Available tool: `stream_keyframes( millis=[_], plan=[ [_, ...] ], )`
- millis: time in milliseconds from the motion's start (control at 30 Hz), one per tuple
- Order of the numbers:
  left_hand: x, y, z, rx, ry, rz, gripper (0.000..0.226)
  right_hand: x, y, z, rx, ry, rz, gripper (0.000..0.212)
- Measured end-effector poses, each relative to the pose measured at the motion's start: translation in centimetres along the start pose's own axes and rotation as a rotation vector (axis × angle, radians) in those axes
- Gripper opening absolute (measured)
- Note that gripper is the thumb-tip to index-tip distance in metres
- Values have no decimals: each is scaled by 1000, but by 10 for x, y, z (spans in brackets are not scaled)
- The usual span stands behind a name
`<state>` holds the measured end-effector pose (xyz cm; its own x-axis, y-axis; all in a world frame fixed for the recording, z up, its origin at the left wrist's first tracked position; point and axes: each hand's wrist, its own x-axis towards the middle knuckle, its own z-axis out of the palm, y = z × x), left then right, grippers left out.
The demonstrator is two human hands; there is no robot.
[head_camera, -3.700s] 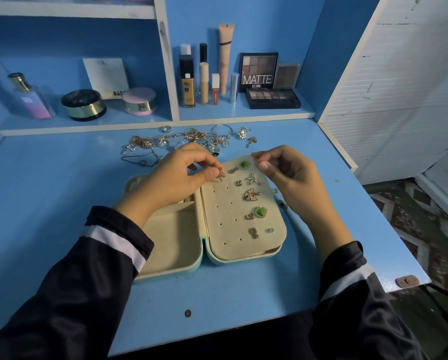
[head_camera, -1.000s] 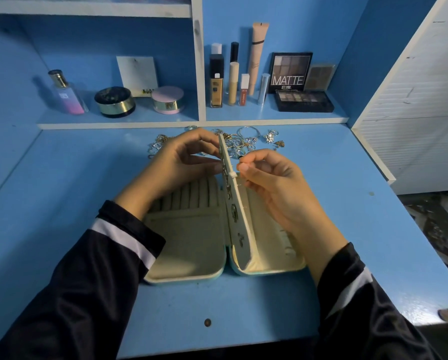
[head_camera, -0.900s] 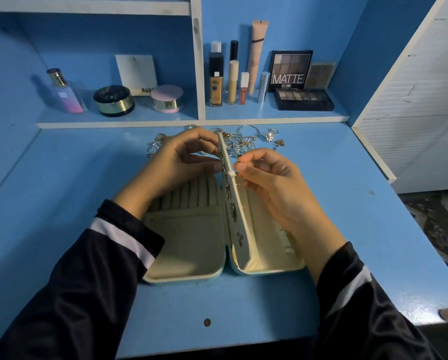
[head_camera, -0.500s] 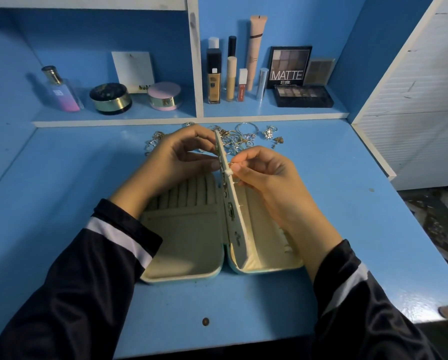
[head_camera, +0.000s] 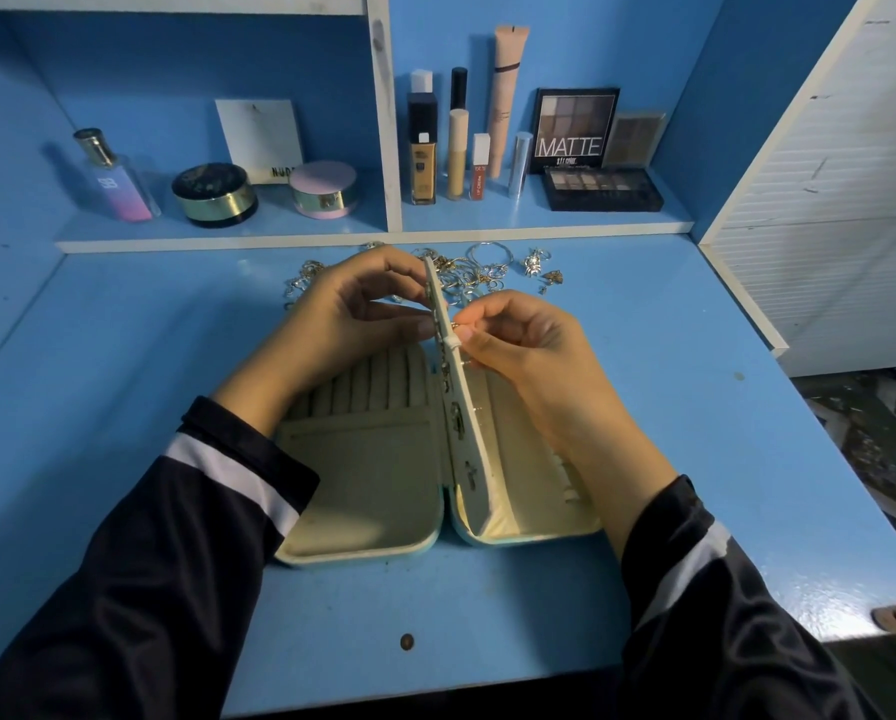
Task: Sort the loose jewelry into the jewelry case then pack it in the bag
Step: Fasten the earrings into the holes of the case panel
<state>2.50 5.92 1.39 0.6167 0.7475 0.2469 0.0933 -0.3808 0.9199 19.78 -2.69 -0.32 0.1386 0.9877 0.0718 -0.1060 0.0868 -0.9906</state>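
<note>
A cream jewelry case (head_camera: 363, 480) with a pale teal shell lies open on the blue desk. Its earring panel (head_camera: 461, 407) stands upright on edge between the two halves, with several earrings pinned on its left face. My left hand (head_camera: 347, 324) pinches an earring against the panel's left face near the top. My right hand (head_camera: 518, 345) pinches a small earring back at the panel's right face, opposite the left fingers. Loose gold and silver jewelry (head_camera: 482, 267) lies in a pile on the desk just behind both hands. No bag is in view.
A low shelf (head_camera: 331, 236) behind the desk holds a perfume bottle (head_camera: 113, 179), two round compacts (head_camera: 217, 194), several cosmetic tubes (head_camera: 451, 142) and eyeshadow palettes (head_camera: 602, 189). A white panelled wall (head_camera: 825, 200) borders the desk's right side. The desk edge (head_camera: 435, 688) runs close to my body.
The earring panel, flat on the right half 3.7 s ago, now stands upright between my hands. Over the last second both hands stay at its top edge with only small finger shifts.
</note>
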Motion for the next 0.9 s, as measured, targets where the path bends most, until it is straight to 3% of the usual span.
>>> stream_keyframes(
  millis=[900],
  plan=[
    [1,1,0,10,9,-7,40,0,2,2,-258,-17,-147,5]
  ],
)
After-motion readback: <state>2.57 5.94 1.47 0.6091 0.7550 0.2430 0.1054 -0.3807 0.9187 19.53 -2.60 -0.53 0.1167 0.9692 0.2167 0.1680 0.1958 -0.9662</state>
